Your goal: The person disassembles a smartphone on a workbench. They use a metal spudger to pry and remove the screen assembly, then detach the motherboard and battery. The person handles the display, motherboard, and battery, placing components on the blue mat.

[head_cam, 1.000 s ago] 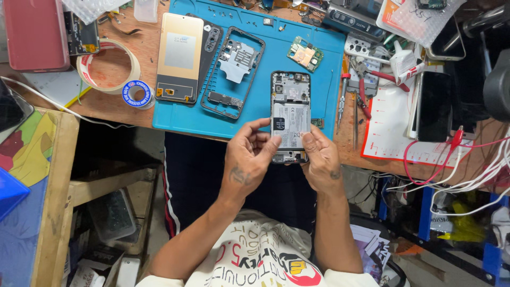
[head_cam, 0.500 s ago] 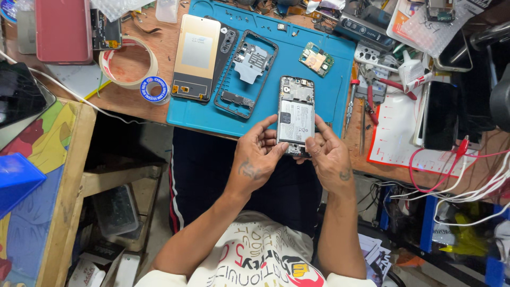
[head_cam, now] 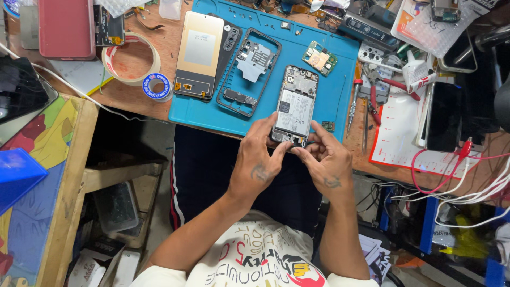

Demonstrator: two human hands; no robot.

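A cluttered repair worktop (head_cam: 133,95) of brown wood fills the far half of the view, with a blue work mat (head_cam: 340,85) laid across its middle. The opened phone (head_cam: 295,106), its back cover off and its battery and boards showing, lies on the near right part of the mat, its near end at the mat's edge. The left hand (head_cam: 260,165) closes its thumb and fingers on the phone's near left corner. The right hand (head_cam: 326,162) is curled with its fingertips pinched at the phone's near edge, just beside the left thumb; whether it grips a small part there cannot be told.

Left of the phone on the mat lie a black phone frame (head_cam: 249,72) and, further left, a gold back panel (head_cam: 200,56) that overlaps the mat's left edge. A small green circuit board (head_cam: 320,58) sits on the mat beyond the phone, to the right. On the bare wood at the left are a wide roll of tape (head_cam: 130,58), a small blue tape roll (head_cam: 157,86) near it, and a red case (head_cam: 66,26) at the far left. Right of the mat lie red-handled pliers (head_cam: 393,85) and a dark phone (head_cam: 445,117) on a white sheet with red print (head_cam: 398,138). Red and white wires (head_cam: 467,175) trail off the near right edge.
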